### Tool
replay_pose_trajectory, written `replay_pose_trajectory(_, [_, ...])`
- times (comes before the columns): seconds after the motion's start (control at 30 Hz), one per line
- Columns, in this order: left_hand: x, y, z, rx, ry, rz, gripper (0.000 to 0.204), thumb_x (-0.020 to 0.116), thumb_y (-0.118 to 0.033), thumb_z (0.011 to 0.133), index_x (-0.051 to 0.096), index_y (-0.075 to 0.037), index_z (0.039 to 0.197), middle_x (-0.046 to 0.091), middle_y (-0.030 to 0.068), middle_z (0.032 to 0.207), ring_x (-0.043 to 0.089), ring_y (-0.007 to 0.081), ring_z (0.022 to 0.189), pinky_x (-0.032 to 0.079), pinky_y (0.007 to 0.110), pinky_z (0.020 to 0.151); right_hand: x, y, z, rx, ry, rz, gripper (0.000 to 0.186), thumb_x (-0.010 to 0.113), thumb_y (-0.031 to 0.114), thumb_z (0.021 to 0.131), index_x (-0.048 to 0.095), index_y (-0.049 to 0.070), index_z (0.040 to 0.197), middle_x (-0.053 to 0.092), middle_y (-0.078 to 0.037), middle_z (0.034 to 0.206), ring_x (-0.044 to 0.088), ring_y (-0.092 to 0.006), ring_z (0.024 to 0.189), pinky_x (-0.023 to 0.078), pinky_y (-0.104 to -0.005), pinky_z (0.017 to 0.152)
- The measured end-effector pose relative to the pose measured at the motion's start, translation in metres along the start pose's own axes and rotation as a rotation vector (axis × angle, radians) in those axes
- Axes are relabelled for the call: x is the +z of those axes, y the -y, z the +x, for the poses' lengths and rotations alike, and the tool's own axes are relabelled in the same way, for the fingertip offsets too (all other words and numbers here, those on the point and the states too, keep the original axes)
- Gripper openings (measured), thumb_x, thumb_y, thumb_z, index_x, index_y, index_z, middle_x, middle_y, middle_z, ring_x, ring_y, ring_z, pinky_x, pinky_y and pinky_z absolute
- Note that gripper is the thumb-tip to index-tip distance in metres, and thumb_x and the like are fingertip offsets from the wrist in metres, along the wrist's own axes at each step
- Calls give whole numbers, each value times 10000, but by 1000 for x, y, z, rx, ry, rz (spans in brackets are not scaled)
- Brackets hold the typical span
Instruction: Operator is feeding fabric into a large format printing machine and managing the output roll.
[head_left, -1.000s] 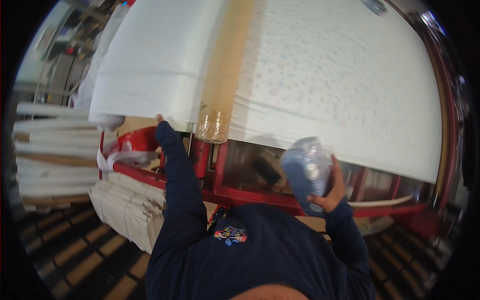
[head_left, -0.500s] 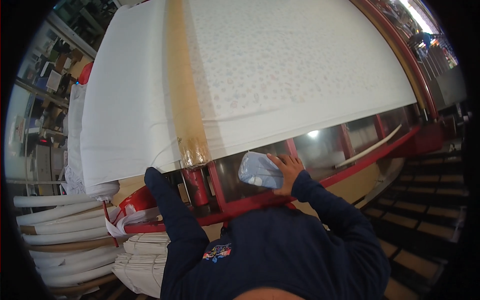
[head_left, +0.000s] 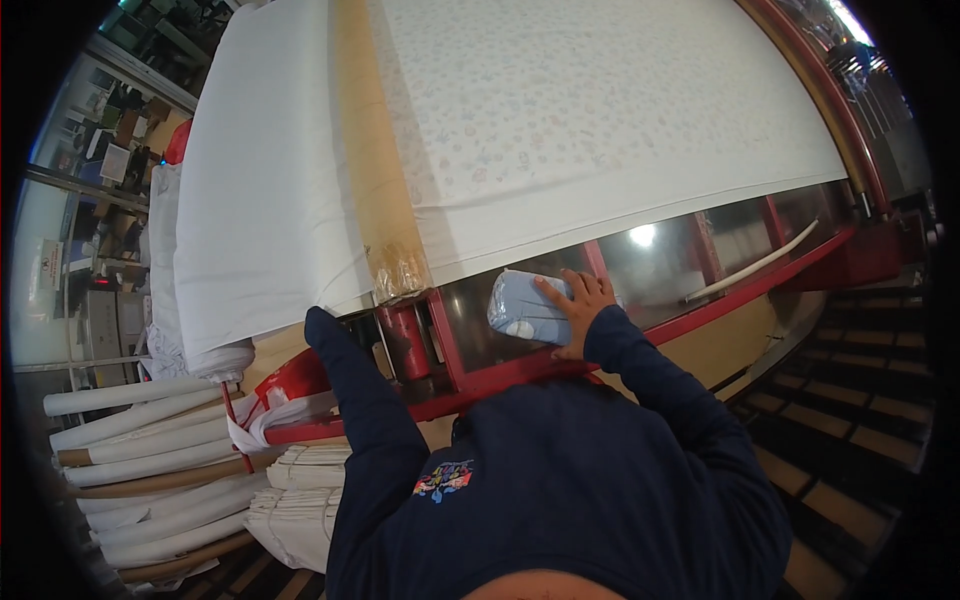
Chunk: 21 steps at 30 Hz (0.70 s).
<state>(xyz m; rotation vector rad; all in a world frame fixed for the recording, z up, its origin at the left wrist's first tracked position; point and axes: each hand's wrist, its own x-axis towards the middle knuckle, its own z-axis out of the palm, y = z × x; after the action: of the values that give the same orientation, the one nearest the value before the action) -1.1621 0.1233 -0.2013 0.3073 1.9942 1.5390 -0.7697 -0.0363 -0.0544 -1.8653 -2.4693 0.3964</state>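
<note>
My right hand [head_left: 580,312] rests against the right side of a blue bundle [head_left: 520,308] wrapped in clear plastic, with its fingers curved over the bundle's top right edge. The bundle lies on the dark panel of a red frame, just below the near edge of a white cloth [head_left: 530,228]. My left arm [head_left: 350,365] in a dark sleeve reaches to the cloth's near left edge. The left hand is hidden past the cuff. Beside that cuff, a brown cardboard tube [head_left: 375,160] with a taped end lies across the cloth.
Along the near side runs the red metal frame [head_left: 660,325], with a red roller [head_left: 403,340] under the tube's end. A pale curved strip [head_left: 755,262] lies on the right panel. White rolls [head_left: 150,445] and tied white bundles [head_left: 295,515] are stacked at the lower left.
The whole scene sits slightly higher and further right as my head shifts. My right hand stays at the blue bundle, its fingers a little more spread. The left cuff remains by the cloth edge.
</note>
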Motion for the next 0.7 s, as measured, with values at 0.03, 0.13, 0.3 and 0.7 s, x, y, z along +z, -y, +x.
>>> replay_pose_trajectory(0.03, [-7,2,0,-7,-1,-2,811,696,-501,843,375,-33,1423,486,173,1364,524,310,1166,455,461,971,-2,0,3,19,53,-9,1204,869,451,527,212,334,1529,424,-162,1339,441,-377,1225,381,-522,985])
replay_pose_trajectory(0.13, [-30,7,1,-29,-12,-11,810,692,-504,844,376,-34,1422,485,172,1366,524,310,1168,454,461,972,-9,1,8,41,140,11,1170,857,416,540,229,332,1523,435,-162,1336,456,-377,1212,391,-521,974])
replay_pose_trajectory(0.3, [-56,8,9,-64,-40,-71,808,686,-510,847,377,-34,1422,484,169,1370,523,310,1171,452,461,975,-21,-3,13,50,147,76,1148,841,365,541,243,315,1519,463,-182,1323,474,-379,1216,396,-502,986])
replay_pose_trajectory(0.7, [-29,-24,48,-101,-46,-320,803,670,-523,853,381,-36,1421,481,164,1378,521,310,1178,448,461,981,-49,-104,120,405,-285,610,1250,916,262,465,257,118,1517,531,-274,1241,530,-401,1185,438,-419,1028])
